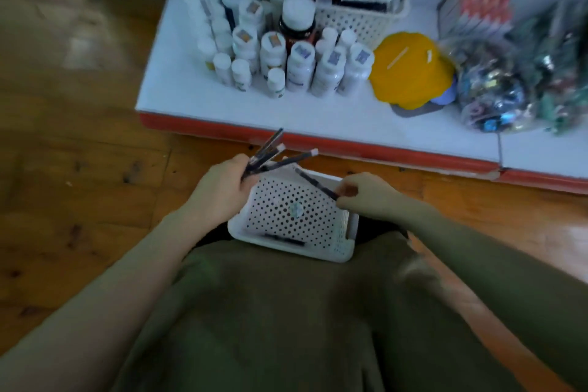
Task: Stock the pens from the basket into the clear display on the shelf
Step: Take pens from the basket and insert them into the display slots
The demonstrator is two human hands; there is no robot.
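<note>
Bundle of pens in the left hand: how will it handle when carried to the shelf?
The pens are probably stiff and light: the left hand holds several by one end. They splay apart, so one could slip out. Being slim and round, a dropped pen would likely roll on the shelf. The right hand pinches one more pen.

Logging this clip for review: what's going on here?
A person is gathering pens from a white perforated basket on their lap. The left hand grips a bunch of dark pens; the right hand pinches a single pen above the basket. At least one pen still lies inside.
</note>
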